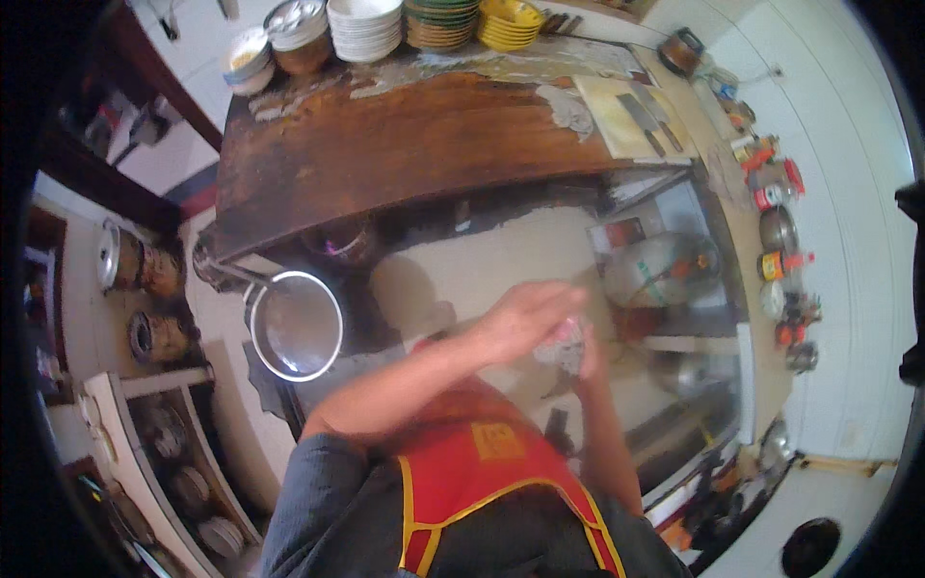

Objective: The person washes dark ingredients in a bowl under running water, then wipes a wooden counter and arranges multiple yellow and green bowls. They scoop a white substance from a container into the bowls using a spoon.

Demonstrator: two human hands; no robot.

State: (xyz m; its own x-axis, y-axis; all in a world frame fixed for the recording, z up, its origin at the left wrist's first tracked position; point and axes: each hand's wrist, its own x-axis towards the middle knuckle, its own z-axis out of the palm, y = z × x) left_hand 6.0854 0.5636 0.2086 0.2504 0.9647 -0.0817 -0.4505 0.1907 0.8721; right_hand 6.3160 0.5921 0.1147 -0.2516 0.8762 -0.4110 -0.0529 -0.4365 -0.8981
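Observation:
Before my apron, both hands meet around a crumpled greyish cloth with a pink patch. My left hand reaches across from the left above the cloth, its fingers blurred by motion. Upright against the cloth's right side is my right hand, which appears to hold it; its fingers are partly hidden. Whether the left fingers grip the cloth is unclear. Below the hands is the red, yellow-edged apron that I wear.
A round metal pot with liquid stands at left. Ahead is a wooden table with stacked white bowls and yellow bowls. Two cleavers lie on a cutting board. Bottles and jars line the right-hand counter.

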